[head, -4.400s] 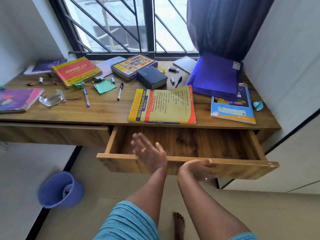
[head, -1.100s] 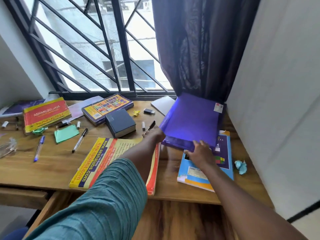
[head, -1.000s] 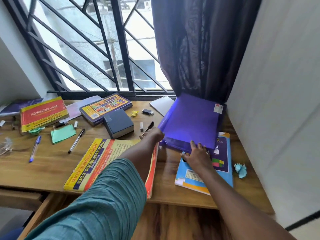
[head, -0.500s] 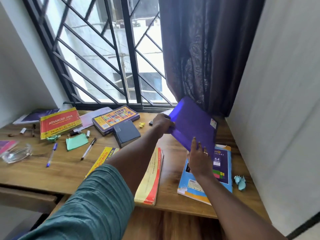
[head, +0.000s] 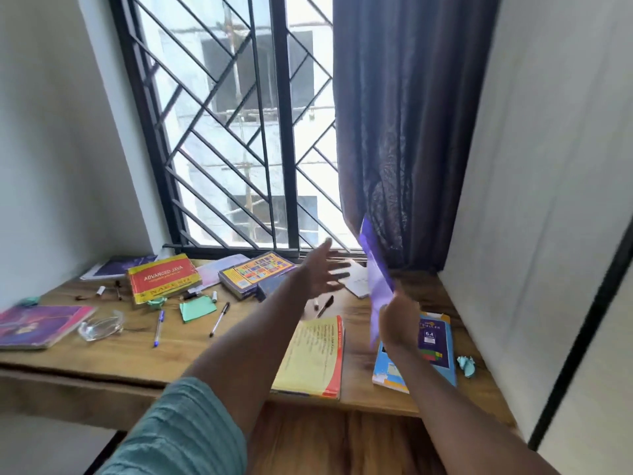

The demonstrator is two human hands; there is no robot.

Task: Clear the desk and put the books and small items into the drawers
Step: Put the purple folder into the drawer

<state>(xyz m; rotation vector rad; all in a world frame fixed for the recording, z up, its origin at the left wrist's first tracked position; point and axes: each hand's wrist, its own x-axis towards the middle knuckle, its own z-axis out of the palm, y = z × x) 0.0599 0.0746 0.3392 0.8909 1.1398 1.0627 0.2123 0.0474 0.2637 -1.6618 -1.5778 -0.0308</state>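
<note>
On my feed the right hand (head: pixel 397 323) grips the lower edge of the purple folder (head: pixel 375 269), fingers curled round it. The folder stands almost upright and edge-on to me, lifted off the table (head: pixel 102 351), just right of and behind the yellow book (head: pixel 311 358). My left hand (head: pixel 322 275) is raised behind the yellow book with its fingers spread apart, holding nothing. Just right of the yellow book lies a blue notebook (head: pixel 435 344), and further right a crumpled blue paper (head: pixel 466 365). Left of the yellow book I see two pens (head: pixel 219 318), a green note (head: pixel 198 307), a glass dish (head: pixel 101 327) and a pink book (head: pixel 37 325). Behind and to its left lie a red book (head: pixel 162 277) and a colourful book (head: pixel 255 272). The open drawer (head: pixel 342 437) shows directly below the yellow book.
</note>
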